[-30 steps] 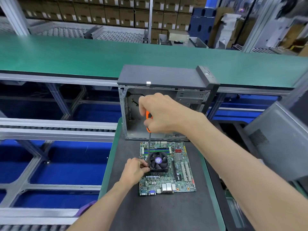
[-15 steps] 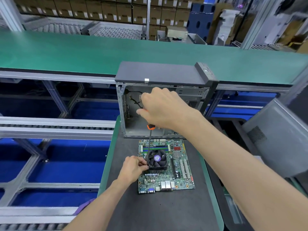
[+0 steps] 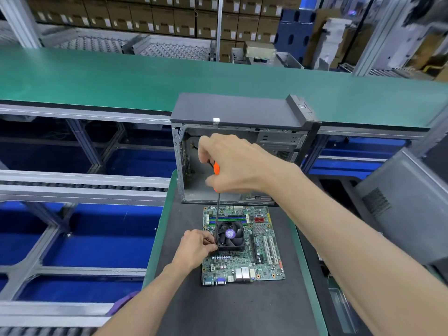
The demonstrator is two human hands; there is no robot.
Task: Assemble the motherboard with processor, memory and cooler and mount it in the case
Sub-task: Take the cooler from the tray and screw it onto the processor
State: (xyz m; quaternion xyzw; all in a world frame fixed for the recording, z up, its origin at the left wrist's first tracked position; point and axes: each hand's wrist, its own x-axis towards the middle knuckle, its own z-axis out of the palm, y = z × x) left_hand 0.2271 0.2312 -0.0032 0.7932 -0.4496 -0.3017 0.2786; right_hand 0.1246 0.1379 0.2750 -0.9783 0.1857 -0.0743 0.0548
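Below the right hand [image 3: 232, 163] gripping an orange-handled screwdriver [image 3: 216, 169], the left hand [image 3: 196, 248] pinches its shaft beside the black cooler fan [image 3: 229, 235] on the green motherboard [image 3: 264, 265]; behind, an open case [image 3: 242, 110] holds cables.

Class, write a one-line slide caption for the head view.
Right hand drives a screwdriver at the cooler corner; left hand steadies it on the motherboard.

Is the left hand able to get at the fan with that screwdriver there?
Probably yes. The left hand already sits at the fan's left edge, beside the screwdriver shaft that the right hand holds.
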